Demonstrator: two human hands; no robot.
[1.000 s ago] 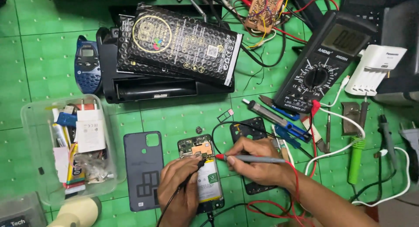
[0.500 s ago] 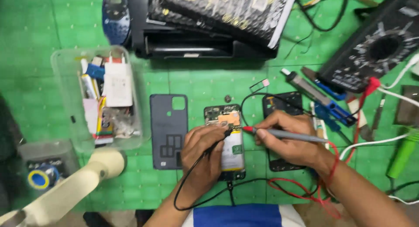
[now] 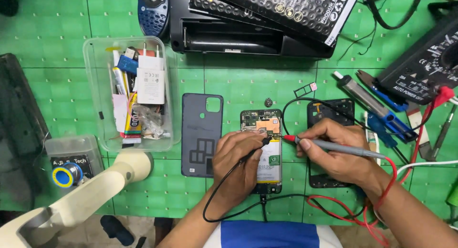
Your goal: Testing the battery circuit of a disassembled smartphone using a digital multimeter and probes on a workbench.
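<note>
An opened phone (image 3: pixel 265 133) lies face down on the green mat, its circuit board and battery showing. My left hand (image 3: pixel 238 164) rests on its lower part and pinches a black test probe (image 3: pixel 264 142) whose tip touches the board. My right hand (image 3: pixel 334 150) grips a grey probe with a red tip (image 3: pixel 334 147), its point on the phone's right edge. The grey back cover (image 3: pixel 201 133) lies just left of the phone. A black inner frame (image 3: pixel 329 115) sits under my right hand.
A clear plastic box (image 3: pixel 95 95) of small parts stands at left. A black multimeter (image 3: pixel 424 69) sits top right with tweezers, a desoldering pump (image 3: pixel 362 96) and blue tools beside it. A black device (image 3: pixel 248 38) lies at the top. A cream tool handle (image 3: pixel 90 193) crosses the lower left.
The view has tilted down and moved closer, so the table edge and my lap now show. Both hands keep their probes on the phone board, almost unmoved.
</note>
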